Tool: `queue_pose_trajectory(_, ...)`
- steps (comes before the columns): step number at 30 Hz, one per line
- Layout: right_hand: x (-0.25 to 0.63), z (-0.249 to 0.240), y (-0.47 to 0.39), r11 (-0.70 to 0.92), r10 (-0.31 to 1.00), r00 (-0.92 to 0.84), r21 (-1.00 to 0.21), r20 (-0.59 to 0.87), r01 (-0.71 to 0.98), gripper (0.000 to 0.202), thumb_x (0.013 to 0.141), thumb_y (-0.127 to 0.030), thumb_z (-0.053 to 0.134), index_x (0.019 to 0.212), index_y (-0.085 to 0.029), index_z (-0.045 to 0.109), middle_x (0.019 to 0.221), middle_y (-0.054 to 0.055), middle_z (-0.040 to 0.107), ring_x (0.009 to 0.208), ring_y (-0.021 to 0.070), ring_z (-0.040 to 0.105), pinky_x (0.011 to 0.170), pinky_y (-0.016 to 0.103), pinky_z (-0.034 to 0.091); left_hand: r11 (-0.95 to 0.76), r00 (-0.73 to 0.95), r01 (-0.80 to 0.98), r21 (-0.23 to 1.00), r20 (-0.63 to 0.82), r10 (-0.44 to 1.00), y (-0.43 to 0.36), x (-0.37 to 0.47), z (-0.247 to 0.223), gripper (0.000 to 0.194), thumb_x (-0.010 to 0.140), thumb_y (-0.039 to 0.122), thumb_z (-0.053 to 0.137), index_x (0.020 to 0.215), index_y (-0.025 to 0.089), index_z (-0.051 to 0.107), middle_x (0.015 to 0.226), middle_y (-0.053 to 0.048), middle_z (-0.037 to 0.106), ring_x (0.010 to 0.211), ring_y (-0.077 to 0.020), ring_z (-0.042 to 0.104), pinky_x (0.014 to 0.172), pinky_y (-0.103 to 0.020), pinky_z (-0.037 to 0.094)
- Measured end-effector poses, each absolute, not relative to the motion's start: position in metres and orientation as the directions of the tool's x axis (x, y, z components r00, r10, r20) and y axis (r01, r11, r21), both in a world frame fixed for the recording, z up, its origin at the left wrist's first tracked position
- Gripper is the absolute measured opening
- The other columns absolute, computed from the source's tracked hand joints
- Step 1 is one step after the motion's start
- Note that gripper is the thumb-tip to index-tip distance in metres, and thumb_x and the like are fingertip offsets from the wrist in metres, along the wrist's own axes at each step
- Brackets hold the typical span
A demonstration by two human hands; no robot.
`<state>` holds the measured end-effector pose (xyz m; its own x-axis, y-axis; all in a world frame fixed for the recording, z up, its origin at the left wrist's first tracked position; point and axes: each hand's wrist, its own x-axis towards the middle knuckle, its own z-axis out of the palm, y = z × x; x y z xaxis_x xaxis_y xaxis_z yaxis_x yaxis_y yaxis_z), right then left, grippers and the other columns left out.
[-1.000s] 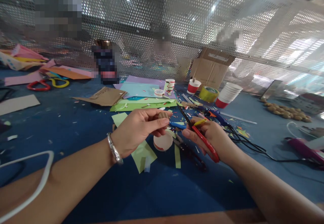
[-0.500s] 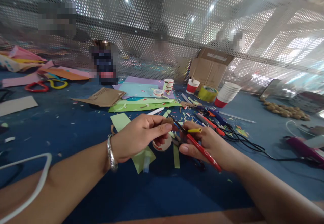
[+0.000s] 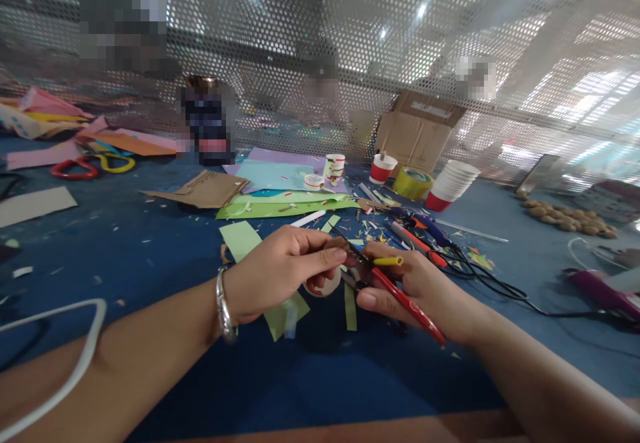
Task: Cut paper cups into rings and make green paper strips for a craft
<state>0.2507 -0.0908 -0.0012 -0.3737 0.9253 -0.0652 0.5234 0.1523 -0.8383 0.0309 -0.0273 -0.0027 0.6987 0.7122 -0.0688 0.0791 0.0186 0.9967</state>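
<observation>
My left hand (image 3: 295, 263) has thumb and fingers pinched on a small piece of brown cardboard (image 3: 340, 245), mostly covered by the fingertips. My right hand (image 3: 407, 289) grips a red-handled tool with a dark, narrow blade (image 3: 407, 303); its exact kind is unclear. The blade points up and left and meets the cardboard at the left fingertips. A short yellow tube-like piece (image 3: 389, 261) sticks out by the right fingers. Beneath the hands are a roll of tape (image 3: 325, 286), light green paper strips (image 3: 351, 309), and a dark tool partly hidden by the right hand.
Coloured paper sheets (image 3: 280, 175) and a folded cardboard piece (image 3: 207, 189) lie ahead. Further right stand yellow tape (image 3: 413, 183), stacked paper cups (image 3: 453, 184) and a glue gun (image 3: 425, 225) with black cables. Red-handled scissors (image 3: 75, 168) are at the left. Paper scraps litter the blue table.
The dark blade has shifted across the cardboard and lies more in line with the left fingertips. Both hands stay close together, and the right has moved slightly right.
</observation>
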Motion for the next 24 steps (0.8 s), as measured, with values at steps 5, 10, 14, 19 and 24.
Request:
queue_pose_trajectory(5,0.2511,-0.0017,-0.0898,0.199,0.920,-0.390,-0.823,-0.030,0.532,0.036,0.083,-0.046,0.077,0.088,-0.022,0.051,0.078,-0.004,0.045,0.066,0.0119,0.039,0.057,0.024,0.035,0.017,0.695,0.079,0.997,-0.067,0.716,-0.0263,0.0299,-0.0042,0.026,0.092,0.035,0.062,0.091,0.010,0.070,0.069,0.000,0.057,0.062,-0.0098,0.048,0.059,-0.023,0.040)
queue_pose_trajectory(10,0.2481,-0.0005,-0.0898,0.221,0.918,-0.396,-0.819,-0.009,0.530,0.032,0.089,-0.050,0.069,0.089,-0.022,0.056,0.076,-0.003,0.048,0.066,0.0129,0.042,0.057,0.024,0.037,0.079,0.704,0.053,0.995,-0.094,0.704,-0.0295,0.0327,-0.0022,0.023,0.091,0.032,0.064,0.087,0.009,0.070,0.068,0.000,0.055,0.060,-0.0096,0.045,0.058,-0.023,0.037)
queue_pose_trajectory(14,0.2457,0.0006,-0.0915,0.218,0.932,-0.363,-0.807,0.005,0.549,0.034,0.091,-0.055,0.063,0.089,-0.022,0.061,0.071,-0.002,0.054,0.064,0.0155,0.049,0.057,0.027,0.041,0.120,0.710,0.033,0.992,-0.108,0.696,-0.0320,0.0331,0.0002,0.024,0.088,0.031,0.066,0.075,0.011,0.067,0.064,0.000,0.054,0.059,-0.0100,0.044,0.057,-0.024,0.035)
queue_pose_trajectory(19,0.2443,-0.0040,-0.0918,0.271,0.940,-0.335,-0.745,0.068,0.610,0.035,0.093,-0.055,0.060,0.080,-0.022,0.060,0.064,-0.002,0.052,0.059,0.0149,0.047,0.053,0.027,0.037,0.144,0.713,0.022,0.989,-0.116,0.692,-0.0332,0.0309,0.0017,0.025,0.086,0.034,0.069,0.073,0.014,0.068,0.060,0.001,0.053,0.057,-0.0099,0.042,0.055,-0.024,0.030)
queue_pose_trajectory(24,0.2442,-0.0083,-0.0910,0.250,0.944,-0.325,-0.777,0.062,0.578,0.030,0.091,-0.049,0.065,0.082,-0.021,0.057,0.066,-0.004,0.046,0.058,0.0116,0.038,0.049,0.024,0.031,0.171,0.710,0.005,0.985,-0.124,0.693,-0.0325,0.0314,0.0026,0.023,0.084,0.035,0.070,0.076,0.014,0.070,0.059,0.001,0.053,0.056,-0.0097,0.043,0.054,-0.024,0.030)
